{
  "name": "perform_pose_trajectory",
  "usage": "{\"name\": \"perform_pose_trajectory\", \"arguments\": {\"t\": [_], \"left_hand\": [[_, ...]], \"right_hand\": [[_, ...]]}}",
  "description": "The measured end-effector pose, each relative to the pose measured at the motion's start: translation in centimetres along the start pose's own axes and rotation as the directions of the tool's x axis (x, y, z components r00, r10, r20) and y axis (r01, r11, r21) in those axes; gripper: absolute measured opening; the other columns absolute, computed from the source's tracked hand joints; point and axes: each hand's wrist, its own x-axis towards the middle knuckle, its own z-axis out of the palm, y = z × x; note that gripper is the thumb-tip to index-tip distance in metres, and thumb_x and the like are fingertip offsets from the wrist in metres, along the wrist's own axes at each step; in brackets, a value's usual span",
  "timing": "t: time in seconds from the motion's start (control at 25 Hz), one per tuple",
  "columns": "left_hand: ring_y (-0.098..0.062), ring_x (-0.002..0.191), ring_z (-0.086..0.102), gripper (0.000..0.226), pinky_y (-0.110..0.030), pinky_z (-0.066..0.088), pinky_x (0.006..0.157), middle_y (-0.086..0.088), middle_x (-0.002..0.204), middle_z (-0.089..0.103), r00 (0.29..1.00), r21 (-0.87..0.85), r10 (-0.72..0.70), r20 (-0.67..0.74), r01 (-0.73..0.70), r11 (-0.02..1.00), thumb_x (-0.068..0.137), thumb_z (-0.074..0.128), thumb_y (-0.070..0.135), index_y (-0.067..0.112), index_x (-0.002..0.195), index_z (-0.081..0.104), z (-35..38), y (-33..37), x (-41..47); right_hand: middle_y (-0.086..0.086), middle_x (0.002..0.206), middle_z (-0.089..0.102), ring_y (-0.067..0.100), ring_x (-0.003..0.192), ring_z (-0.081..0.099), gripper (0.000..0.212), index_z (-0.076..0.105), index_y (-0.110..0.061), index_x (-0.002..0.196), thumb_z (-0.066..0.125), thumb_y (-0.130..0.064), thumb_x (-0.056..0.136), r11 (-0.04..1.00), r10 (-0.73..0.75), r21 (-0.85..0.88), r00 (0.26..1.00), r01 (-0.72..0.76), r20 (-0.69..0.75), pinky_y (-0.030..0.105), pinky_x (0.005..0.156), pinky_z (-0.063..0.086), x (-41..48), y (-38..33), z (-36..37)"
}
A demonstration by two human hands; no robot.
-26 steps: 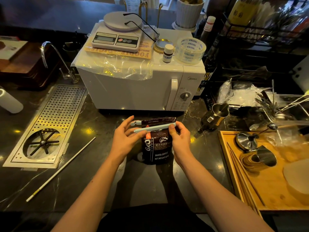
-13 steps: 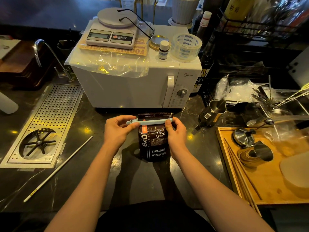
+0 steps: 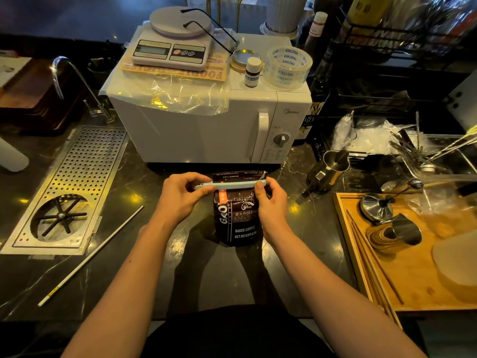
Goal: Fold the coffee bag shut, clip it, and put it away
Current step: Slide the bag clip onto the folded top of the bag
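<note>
A dark brown coffee bag point(image 3: 238, 220) stands upright on the black counter, just in front of the white microwave point(image 3: 206, 120). Its top is folded flat, and a long pale blue clip point(image 3: 232, 185) lies across the fold. My left hand point(image 3: 182, 195) pinches the clip's left end. My right hand point(image 3: 271, 200) pinches its right end and rests against the bag's right side. The folded strip of the bag sticks up above the clip.
A perforated steel drip tray point(image 3: 77, 177) lies at the left, a thin white rod point(image 3: 90, 257) beside it. A steel pitcher point(image 3: 333, 166) stands to the right. A wooden tray point(image 3: 413, 280) with metal cups and sticks fills the right. A scale point(image 3: 170, 45) and tape roll point(image 3: 287, 67) sit atop the microwave.
My left fingers, spread a second ago, have curled onto the clip's left end. The clip now lies level and pressed across the fold. The bag stays in place.
</note>
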Motion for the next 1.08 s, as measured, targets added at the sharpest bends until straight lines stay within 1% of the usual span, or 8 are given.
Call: {"name": "perform_pose_trajectory", "arguments": {"t": [0.24,0.4,0.48,0.68,0.88,0.96,1.04,1.08], "left_hand": [[-0.016,0.086,0.064,0.015,-0.035,0.057,0.076,0.003,0.09,0.069,0.999,0.1,0.049,-0.023,-0.046,0.994,0.084,0.074,0.02,0.018,0.099,0.073,0.1,0.5,-0.1],[-0.01,0.088,0.057,0.029,-0.014,0.043,0.07,0.005,0.097,0.063,0.996,0.243,0.079,0.037,-0.086,0.966,0.086,0.071,0.026,0.013,0.112,0.069,-0.2,1.2,0.1],[-0.008,0.086,0.054,0.033,-0.013,0.037,0.067,0.004,0.098,0.06,0.994,0.274,0.076,0.075,-0.094,0.957,0.086,0.071,0.032,0.013,0.113,0.067,0.1,1.2,0.3],[-0.005,0.077,0.054,0.015,-0.015,0.039,0.065,0.005,0.084,0.057,0.995,0.112,0.097,0.009,-0.098,0.989,0.083,0.074,0.027,0.015,0.088,0.067,1.3,0.7,0.2],[-0.004,0.077,0.054,0.015,-0.01,0.039,0.064,0.003,0.084,0.058,0.993,0.117,0.114,0.008,-0.115,0.987,0.082,0.075,0.025,0.012,0.087,0.068,1.0,0.2,0.2],[-0.005,0.077,0.054,0.014,-0.013,0.04,0.065,0.002,0.084,0.059,0.992,0.126,0.126,0.008,-0.126,0.984,0.082,0.075,0.024,0.013,0.086,0.067,1.0,0.1,0.2],[-0.007,0.077,0.055,0.015,-0.017,0.042,0.066,0.001,0.084,0.059,0.99,0.131,0.141,0.002,-0.14,0.981,0.083,0.075,0.024,0.013,0.087,0.067,1.1,0.0,0.1],[-0.008,0.076,0.055,0.015,-0.018,0.042,0.066,0.002,0.084,0.058,0.989,0.128,0.145,-0.003,-0.144,0.981,0.083,0.074,0.025,0.013,0.088,0.067,1.2,-0.1,0.1]], "right_hand": [[0.006,0.101,0.069,0.017,0.094,0.067,0.017,0.062,-0.014,0.098,0.052,-0.027,0.1,1.0,-0.021,-0.018,1.0,0.02,-0.011,0.033,0.076,0.056,0.0,0.0,0.0],[0.006,0.102,0.069,0.019,0.097,0.067,0.019,0.062,-0.014,0.101,0.052,-0.03,0.099,0.999,-0.023,-0.034,1.0,0.023,-0.005,0.039,0.082,0.058,0.0,0.1,-0.1],[0.006,0.102,0.069,0.02,0.097,0.067,0.019,0.062,-0.015,0.101,0.052,-0.031,0.099,0.998,-0.022,-0.051,1.0,0.022,-0.005,0.041,0.082,0.059,-0.1,0.1,-0.1],[0.008,0.099,0.069,0.021,0.094,0.067,0.021,0.061,-0.01,0.1,0.053,-0.029,0.099,0.998,-0.05,-0.036,0.999,0.051,0.021,0.04,0.079,0.058,-0.4,-0.2,-0.6],[0.003,0.108,0.069,0.017,0.103,0.066,0.019,0.063,-0.013,0.111,0.057,-0.024,0.097,0.988,-0.093,-0.108,0.987,0.107,0.132,0.044,0.092,0.056,-0.2,-1.1,-1.7],[-0.003,0.115,0.066,0.012,0.109,0.061,0.031,0.06,-0.018,0.124,0.062,-0.021,0.094,0.934,-0.204,-0.247,0.951,0.26,0.231,0.033,0.096,0.052,0.6,-3.0,-2.5],[-0.004,0.117,0.065,0.011,0.113,0.058,0.043,0.057,-0.019,0.13,0.068,-0.023,0.089,0.77,-0.298,-0.433,0.864,0.469,0.407,0.028,0.098,0.047,1.9,-5.6,-2.7],[-0.002,0.117,0.066,0.013,0.113,0.059,0.045,0.058,-0.019,0.13,0.07,-0.025,0.087,0.672,-0.271,-0.498,0.808,0.548,0.523,0.031,0.098,0.047,2.7,-6.9,-2.4]]}}
